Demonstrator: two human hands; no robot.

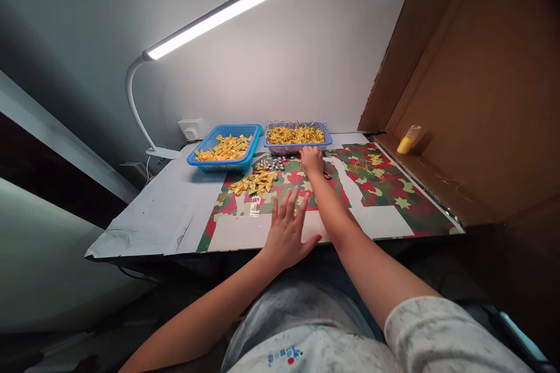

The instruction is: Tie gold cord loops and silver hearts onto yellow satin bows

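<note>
My left hand [286, 230] lies flat with fingers spread on the near part of the patterned paper [376, 178] that covers the table. My right hand [311, 160] reaches far forward, fingers curled down just in front of the right blue basket [297, 139], which holds thin gold loops. What the right fingers grip, if anything, is hidden. A loose pile of gold bows [254, 182] and several small silver bells [270, 164] lie left of the right hand. The left blue basket [224, 148] holds more gold bows.
A white clamp lamp [227, 9] arches over the table from the left. A wall socket [191, 128] sits behind the baskets. A small yellow bottle [408, 140] stands on a brown cardboard ledge [420, 175] at the right. The table's white left part [166, 210] is bare.
</note>
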